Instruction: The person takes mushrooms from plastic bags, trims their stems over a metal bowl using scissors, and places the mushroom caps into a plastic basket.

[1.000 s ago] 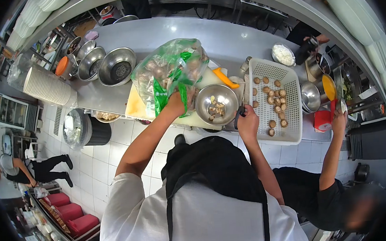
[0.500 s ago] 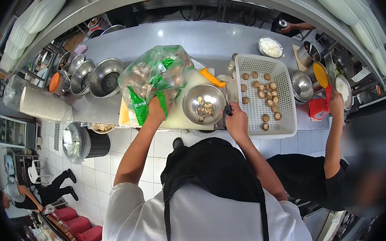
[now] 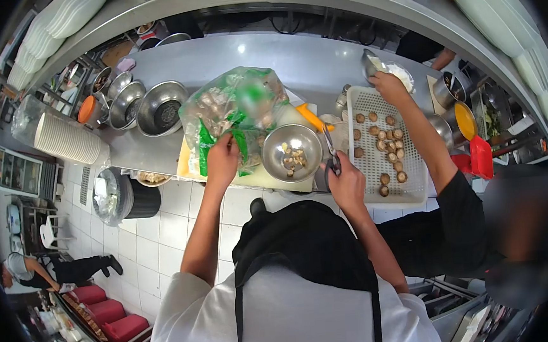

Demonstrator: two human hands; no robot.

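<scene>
A clear and green plastic bag (image 3: 218, 102) filled with mushrooms rests on the cutting board (image 3: 243, 179). My left hand (image 3: 222, 159) is closed at the bag's near edge, fingers pinching the green plastic. In my right hand (image 3: 347, 182) are black-handled scissors (image 3: 330, 143), blades pointing away from me. Between my hands stands a steel bowl (image 3: 292, 153) with small cut pieces inside. To the right, a white perforated basket (image 3: 418, 183) holds several brown mushrooms (image 3: 392, 157). An orange-handled tool (image 3: 310, 116) lies behind the bowl.
A co-worker's arm (image 3: 425, 135) reaches over the basket to a bowl of white food (image 3: 399, 73). Steel bowls (image 3: 163, 107) and stacked containers (image 3: 65, 140) stand left. A lined bin (image 3: 139, 199) is below the counter; a metal shelf (image 3: 211, 5) runs above.
My left hand has come out of the bag's opening to its near edge. My right hand tilts the scissors more visibly. The co-worker's hand has moved from the red container to the white food.
</scene>
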